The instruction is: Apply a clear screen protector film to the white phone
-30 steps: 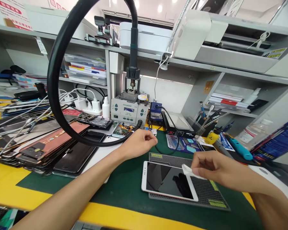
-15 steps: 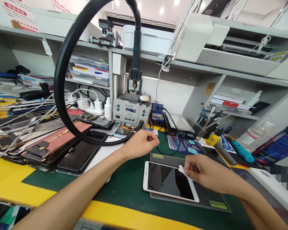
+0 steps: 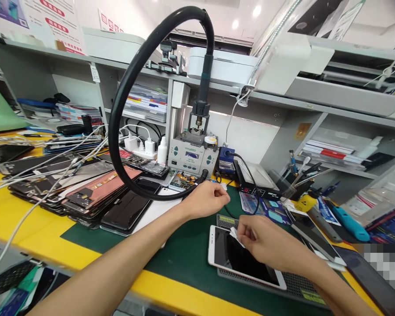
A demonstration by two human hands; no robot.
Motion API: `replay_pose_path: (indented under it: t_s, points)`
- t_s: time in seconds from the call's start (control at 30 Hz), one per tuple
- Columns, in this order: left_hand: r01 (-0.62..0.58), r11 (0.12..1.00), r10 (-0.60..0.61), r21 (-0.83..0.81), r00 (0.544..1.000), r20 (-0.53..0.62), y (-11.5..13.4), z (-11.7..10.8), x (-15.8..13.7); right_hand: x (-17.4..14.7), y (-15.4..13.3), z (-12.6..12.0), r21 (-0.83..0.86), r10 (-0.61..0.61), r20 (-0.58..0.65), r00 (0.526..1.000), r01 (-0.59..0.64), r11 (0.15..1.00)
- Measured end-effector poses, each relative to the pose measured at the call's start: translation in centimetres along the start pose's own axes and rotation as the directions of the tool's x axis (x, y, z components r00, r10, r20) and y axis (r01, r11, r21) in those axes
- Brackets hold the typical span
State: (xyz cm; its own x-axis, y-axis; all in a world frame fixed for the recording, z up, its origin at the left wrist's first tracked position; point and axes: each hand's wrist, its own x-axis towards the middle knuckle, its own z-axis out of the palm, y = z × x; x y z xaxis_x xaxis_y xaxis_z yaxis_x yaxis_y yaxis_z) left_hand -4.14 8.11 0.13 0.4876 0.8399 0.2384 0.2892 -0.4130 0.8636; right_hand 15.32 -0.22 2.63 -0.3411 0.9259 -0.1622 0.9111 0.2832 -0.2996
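A white-framed tablet (image 3: 242,263) with a dark glossy screen lies face up on a grey perforated pad (image 3: 307,285). My right hand (image 3: 266,241) is closed on a small white wipe (image 3: 235,234), pressed against the upper left part of the screen. Beyond the tablet's upper left corner, my left hand (image 3: 208,199) hovers with its fingers curled together. Whatever it may hold is hidden; a bit of white shows just behind its fingers.
Stacked phone screens (image 3: 95,193) and white cables fill the left. A hot-air station (image 3: 192,153) with a looping black hose (image 3: 116,118) stands behind my left hand. A blue soldering station (image 3: 226,161) is beside it. Tools, a turquoise-handled tool (image 3: 352,224) and a bottle (image 3: 365,199) sit right.
My right hand has slid the wipe leftward across the screen, from its upper right part to its upper left. The camera has turned left. My left hand stays curled.
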Motion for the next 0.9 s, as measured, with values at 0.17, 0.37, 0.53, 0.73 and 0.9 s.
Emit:
replay_pose_path:
  t_s: [0.17,0.37,0.53,0.73,0.9]
  points:
    - [-0.017,1.0,0.017,-0.006,1.0,-0.005,-0.3,0.0,0.1,1.5,-1.7,0.4,-0.044,-0.063,-0.027,0.998,0.062,0.997]
    - [-0.022,0.999,0.021,-0.024,1.0,-0.01,0.0,-0.1,0.1,1.9,-3.1,0.3,-0.046,-0.19,0.071,0.979,0.194,0.98]
    - [-0.013,1.0,0.013,-0.028,1.0,-0.018,0.5,-0.2,0.0,0.9,-3.5,0.0,-0.026,-0.221,0.14,0.965,0.226,0.974]
    - [-0.01,1.0,0.01,-0.013,1.0,-0.015,0.4,-0.2,-0.1,-0.6,-4.4,0.6,-0.06,-0.267,0.175,0.948,0.281,0.958]
    - [-0.019,1.0,0.019,0.0,1.0,-0.018,-0.1,-0.1,0.1,-2.0,-4.2,-0.2,0.065,-0.285,0.267,0.921,0.278,0.958]
